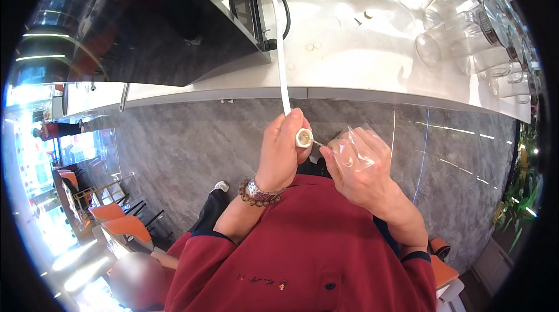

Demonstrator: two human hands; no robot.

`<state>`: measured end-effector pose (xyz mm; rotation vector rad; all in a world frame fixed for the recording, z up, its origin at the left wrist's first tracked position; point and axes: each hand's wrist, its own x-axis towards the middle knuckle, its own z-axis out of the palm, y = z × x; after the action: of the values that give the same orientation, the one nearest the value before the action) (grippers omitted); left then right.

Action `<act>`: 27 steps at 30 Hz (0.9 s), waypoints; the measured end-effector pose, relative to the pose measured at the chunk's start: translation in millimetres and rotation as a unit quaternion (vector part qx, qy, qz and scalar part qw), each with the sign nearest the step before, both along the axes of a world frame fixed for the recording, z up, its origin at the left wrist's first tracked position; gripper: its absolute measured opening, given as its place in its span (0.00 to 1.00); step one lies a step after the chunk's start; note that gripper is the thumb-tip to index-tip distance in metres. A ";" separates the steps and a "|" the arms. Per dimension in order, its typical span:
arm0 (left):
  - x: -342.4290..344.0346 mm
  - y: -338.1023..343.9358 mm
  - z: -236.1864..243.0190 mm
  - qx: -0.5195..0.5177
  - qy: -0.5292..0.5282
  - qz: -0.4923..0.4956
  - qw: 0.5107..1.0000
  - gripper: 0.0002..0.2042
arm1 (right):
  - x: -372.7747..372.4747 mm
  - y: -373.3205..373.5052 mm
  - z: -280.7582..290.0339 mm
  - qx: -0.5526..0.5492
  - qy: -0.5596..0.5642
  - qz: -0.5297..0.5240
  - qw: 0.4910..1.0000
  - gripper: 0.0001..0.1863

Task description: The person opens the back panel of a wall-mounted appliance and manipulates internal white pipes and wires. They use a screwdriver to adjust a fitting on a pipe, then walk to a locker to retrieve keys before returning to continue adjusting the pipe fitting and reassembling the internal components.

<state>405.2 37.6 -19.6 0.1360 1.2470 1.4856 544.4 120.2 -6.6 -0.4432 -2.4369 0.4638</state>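
Observation:
My left hand (278, 153) is closed around the lower end of a white hose (281, 61), with a white end fitting (303, 137) facing up at its fingertips; a brassy inside shows in the opening. My right hand (364, 172), beside it, is closed on a thin metal piece (315, 143) whose tip is at the opening. Crinkled clear plastic (356, 152) lies over my right fingers; whether it is a bag or a glove I cannot tell. The hose runs up beside a black appliance (151, 27) with exposed wires.
A white counter (343, 59) holds small screws (358, 21) and several clear jugs (483, 41) at right. Behind me at lower left are orange chairs (128, 227) and a person in red (166, 271). A distant person (51, 130) is at far left. Plants (520, 190) edge the right.

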 end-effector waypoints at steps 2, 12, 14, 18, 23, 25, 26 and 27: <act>3.3 3.2 2.8 -0.004 0.009 0.001 1.000 0.18 | 2.6 5.4 -0.1 -0.013 0.015 0.011 1.000 0.13; 29.9 11.5 1.1 -0.005 0.039 0.068 0.997 0.17 | 19.9 38.5 -6.4 -0.014 0.031 0.084 0.996 0.14; 34.3 12.4 1.6 -0.013 0.047 0.074 0.996 0.17 | 22.9 44.1 -6.9 -0.016 0.020 0.105 0.994 0.14; 35.2 16.6 0.8 -0.027 0.062 0.077 0.995 0.16 | 20.5 65.2 -1.9 -0.035 -0.012 0.176 0.984 0.13; 37.2 19.2 4.7 -0.049 0.087 0.068 0.993 0.15 | 11.1 92.8 9.4 -0.035 -0.044 0.292 0.955 0.09; 34.8 19.3 6.3 -0.049 0.091 0.061 0.993 0.15 | 4.1 101.1 10.7 -0.018 -0.056 0.329 0.943 0.09; 35.4 18.6 5.0 -0.039 0.074 0.064 0.994 0.15 | 2.1 102.1 10.3 -0.009 -0.050 0.335 0.941 0.09; 35.4 17.8 2.5 -0.029 0.058 0.066 0.996 0.15 | -0.7 102.4 10.0 0.000 -0.044 0.342 0.939 0.09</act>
<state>440.7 55.4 -17.1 0.1038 1.4137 1.5717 543.7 222.5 3.4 0.4212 -2.6328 0.7360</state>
